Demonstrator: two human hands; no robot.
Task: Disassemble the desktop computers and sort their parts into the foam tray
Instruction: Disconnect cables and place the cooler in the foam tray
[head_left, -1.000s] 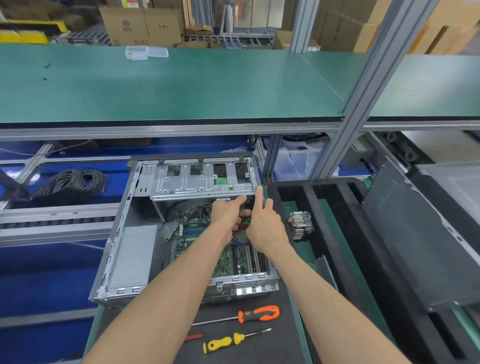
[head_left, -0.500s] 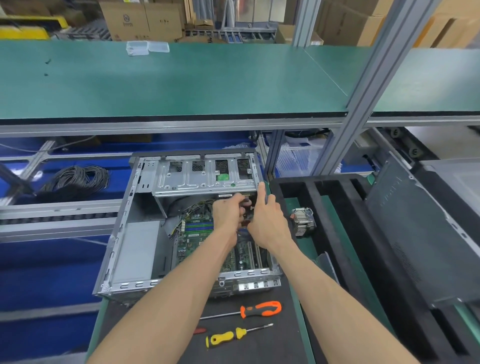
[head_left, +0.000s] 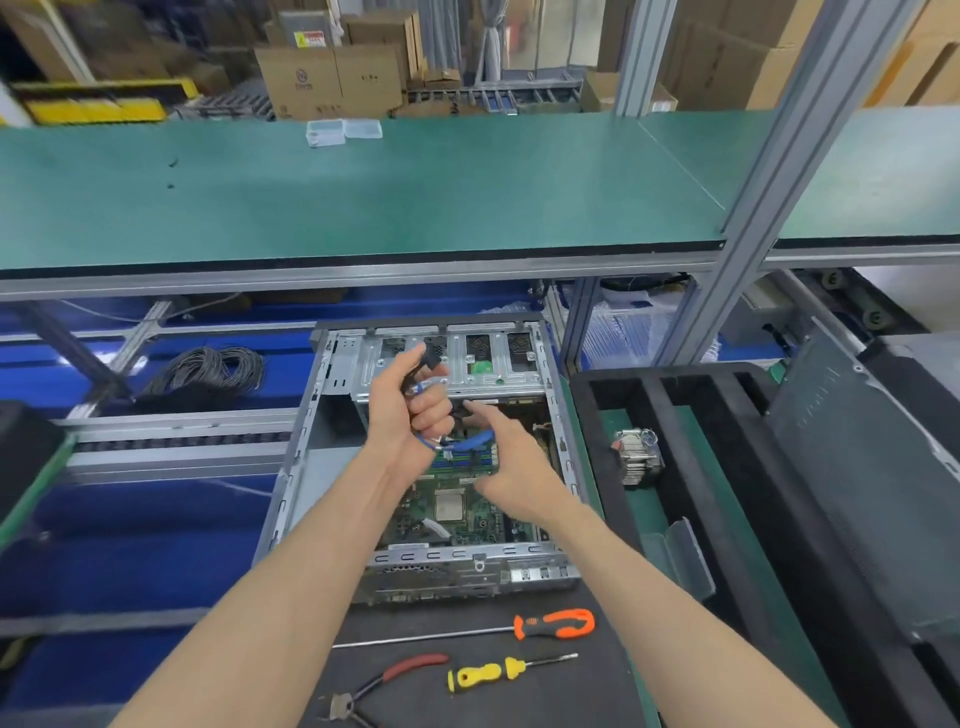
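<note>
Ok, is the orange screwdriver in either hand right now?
No, the orange screwdriver lies on the black mat in front of the computer case, while the left hand grips a blue cable.

Bright even light, soft motion blur, wide-angle bending at edges.

Both bare forearms reach forward from the near edge, converging over the middle. The left hand (head_left: 410, 410) is raised, wrist bent, fingers curled round a blue cable (head_left: 470, 443), thumb up. The right hand (head_left: 511, 467) sits just beside and lower, palm turned left, its fingers (head_left: 475, 410) pointing toward the left hand.
</note>
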